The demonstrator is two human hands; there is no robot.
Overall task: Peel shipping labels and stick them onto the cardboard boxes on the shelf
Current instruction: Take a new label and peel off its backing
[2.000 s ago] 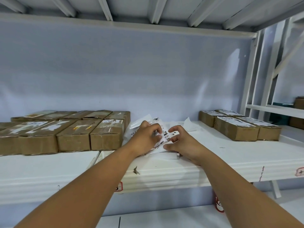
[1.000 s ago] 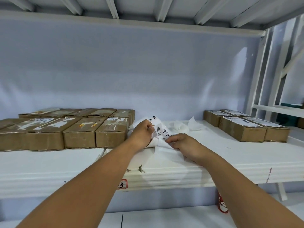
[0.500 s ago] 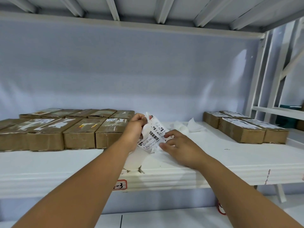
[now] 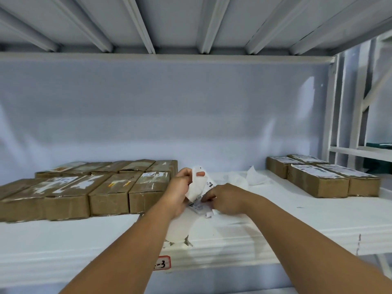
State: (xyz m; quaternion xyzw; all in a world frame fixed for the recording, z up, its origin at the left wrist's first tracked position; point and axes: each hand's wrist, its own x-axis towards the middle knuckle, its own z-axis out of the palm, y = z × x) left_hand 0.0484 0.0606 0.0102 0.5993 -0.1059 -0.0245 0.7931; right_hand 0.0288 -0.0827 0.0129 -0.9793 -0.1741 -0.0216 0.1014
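Where 0.5 s ago the printed face showed betw. both hands, now L hand [image 4: 181,188] fingers pinch the blank white backing strip [image 4: 196,187] upright. R hand [image 4: 228,198] fingers pinch the shipping label [image 4: 198,206] low on the shelf [image 4: 297,219], just right of the cardboard boxes [image 4: 110,193]. Shelf-edge tag [image 4: 162,263] reads "-3"; label print illegible.

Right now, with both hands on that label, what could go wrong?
The label is curled between the left hand and right hand; it may fold and stick to itself or the backing sheet. Loose paper scraps lie just behind; exposed adhesive could catch them.
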